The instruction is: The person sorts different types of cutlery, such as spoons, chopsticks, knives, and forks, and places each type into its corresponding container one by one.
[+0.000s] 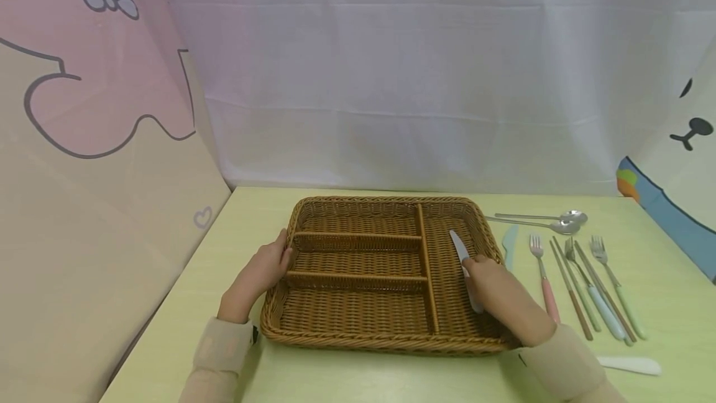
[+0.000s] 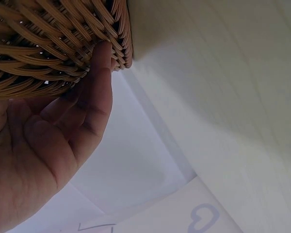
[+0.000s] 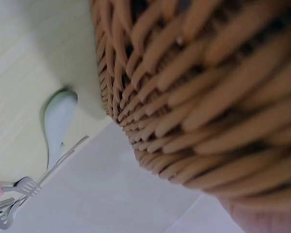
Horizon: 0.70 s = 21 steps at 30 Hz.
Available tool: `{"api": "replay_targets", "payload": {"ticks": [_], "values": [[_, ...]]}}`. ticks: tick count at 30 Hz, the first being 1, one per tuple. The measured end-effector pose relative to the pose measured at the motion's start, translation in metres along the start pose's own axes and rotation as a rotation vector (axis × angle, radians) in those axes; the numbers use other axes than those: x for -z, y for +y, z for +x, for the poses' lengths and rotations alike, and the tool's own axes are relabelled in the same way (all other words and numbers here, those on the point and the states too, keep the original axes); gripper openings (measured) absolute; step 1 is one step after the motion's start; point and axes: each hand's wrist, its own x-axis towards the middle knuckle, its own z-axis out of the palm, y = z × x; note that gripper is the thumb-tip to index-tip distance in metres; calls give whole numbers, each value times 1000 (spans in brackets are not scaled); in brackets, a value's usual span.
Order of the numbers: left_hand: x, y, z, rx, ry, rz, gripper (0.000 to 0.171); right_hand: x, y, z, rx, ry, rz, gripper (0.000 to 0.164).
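Observation:
A brown wicker basket [image 1: 358,342] with dividers stands on the table, one long compartment on its right and three stacked ones on its left. My left hand [image 1: 270,266] grips the basket's left side, thumb at the rim; in the left wrist view its fingers [image 2: 101,63] lie against the outer weave. Inside the right compartment, my right hand [image 1: 498,285] holds a table knife [image 1: 458,244] with a pale handle, blade pointing to the far side. The basket wall [image 3: 184,107] hides most of that hand in the right wrist view.
Right of the basket lie two metal spoons [image 1: 565,227], a pale blue knife [image 1: 509,245], a pink-handled fork [image 1: 550,300], a green-handled fork [image 1: 631,311], a blue-handled utensil [image 1: 606,311] and brown-ended sticks [image 1: 578,313]. A white handle [image 1: 632,364] shows near the right sleeve. Cloth walls [image 1: 380,98] enclose the table.

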Motion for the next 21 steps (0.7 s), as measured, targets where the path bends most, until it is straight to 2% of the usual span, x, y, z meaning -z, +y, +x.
{"api": "replay_targets", "payload": {"ticks": [5,11,21], "values": [[0,1,0,0,2,2,52,1,4,1,23,53,-5,10],[-1,-1,1,6,0,7,52,4,6,1,32,110,15,6],[0,-1,1,4,4,8,52,13,11,2,1,198,32,8]]}}
